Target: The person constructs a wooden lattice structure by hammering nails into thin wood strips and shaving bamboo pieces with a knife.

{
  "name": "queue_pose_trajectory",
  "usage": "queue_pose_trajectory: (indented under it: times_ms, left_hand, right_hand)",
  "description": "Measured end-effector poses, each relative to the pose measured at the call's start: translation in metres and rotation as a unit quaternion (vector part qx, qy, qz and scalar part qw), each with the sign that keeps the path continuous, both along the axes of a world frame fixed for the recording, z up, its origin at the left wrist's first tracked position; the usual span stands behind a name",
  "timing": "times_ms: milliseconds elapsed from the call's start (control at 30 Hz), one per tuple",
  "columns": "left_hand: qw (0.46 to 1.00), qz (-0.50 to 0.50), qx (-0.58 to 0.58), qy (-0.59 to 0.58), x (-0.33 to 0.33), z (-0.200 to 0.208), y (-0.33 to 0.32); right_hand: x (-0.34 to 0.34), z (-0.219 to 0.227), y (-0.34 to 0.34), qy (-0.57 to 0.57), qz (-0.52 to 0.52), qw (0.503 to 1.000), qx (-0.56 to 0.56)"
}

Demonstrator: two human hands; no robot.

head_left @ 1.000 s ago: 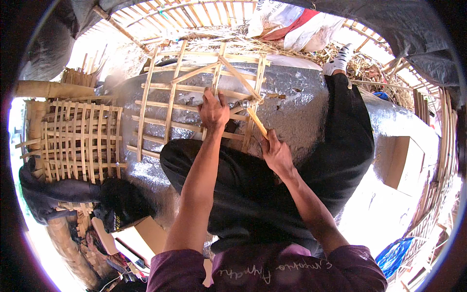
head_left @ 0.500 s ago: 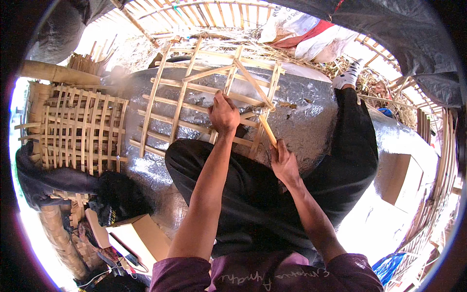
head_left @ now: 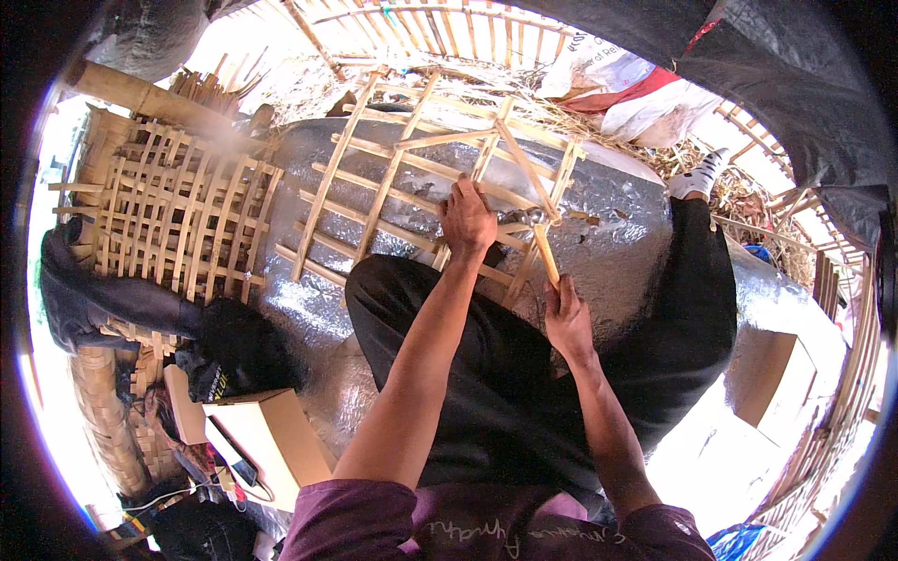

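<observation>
A lattice of pale bamboo slats [head_left: 386, 194] lies across a silvery sheet and beside my bent knee. My left hand [head_left: 467, 221] is closed around a slat near its middle, with the fingertips partly hidden. My right hand [head_left: 570, 324] grips the wooden handle of a hammer [head_left: 546, 252]. The hammer's metal head is at the lattice's right side, beside the joint where a diagonal slat meets an upright one. Whether the head touches the wood I cannot tell. Two diagonal slats form a peak at the lattice's upper right.
A woven bamboo panel [head_left: 178, 201] stands at the left, with dark cloth [head_left: 140, 297] below it. Cardboard boxes [head_left: 299, 425] sit at lower left and right. My outstretched leg [head_left: 697, 290] borders the right. Straw and white-and-red sacks [head_left: 613, 79] lie at the back.
The whole view has shifted, so the scene appears further right. Both hands keep their holds, and the hammer's head stays near the same joint of the lattice.
</observation>
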State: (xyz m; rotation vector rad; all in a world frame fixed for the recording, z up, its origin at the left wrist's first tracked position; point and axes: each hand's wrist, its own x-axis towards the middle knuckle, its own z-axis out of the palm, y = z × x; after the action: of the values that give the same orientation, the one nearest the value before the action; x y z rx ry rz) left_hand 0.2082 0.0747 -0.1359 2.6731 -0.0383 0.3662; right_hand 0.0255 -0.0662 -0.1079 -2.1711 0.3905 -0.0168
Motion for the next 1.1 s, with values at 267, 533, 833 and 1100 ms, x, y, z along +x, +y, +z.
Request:
queue_pose_trajectory:
  times_ms: [267,533,833,1100]
  left_hand:
    - [1.000,0.027,-0.015,-0.003,0.001,-0.001,-0.005]
    - [0.999,0.029,-0.031,0.021,0.004,-0.004,-0.004]
    - [0.999,0.030,0.005,0.024,0.004,0.002,-0.007]
    - [0.999,0.016,0.026,-0.014,0.002,-0.003,-0.006]
  right_hand:
    - [0.002,-0.003,-0.002,-0.036,-0.019,0.999,0.014]
    - [-0.009,0.007,0.000,-0.012,0.010,1.000,0.010]
    - [-0.011,0.006,-0.003,-0.003,0.005,1.000,0.017]
    - [-0.018,0.029,-0.008,0.000,-0.018,1.000,0.016]
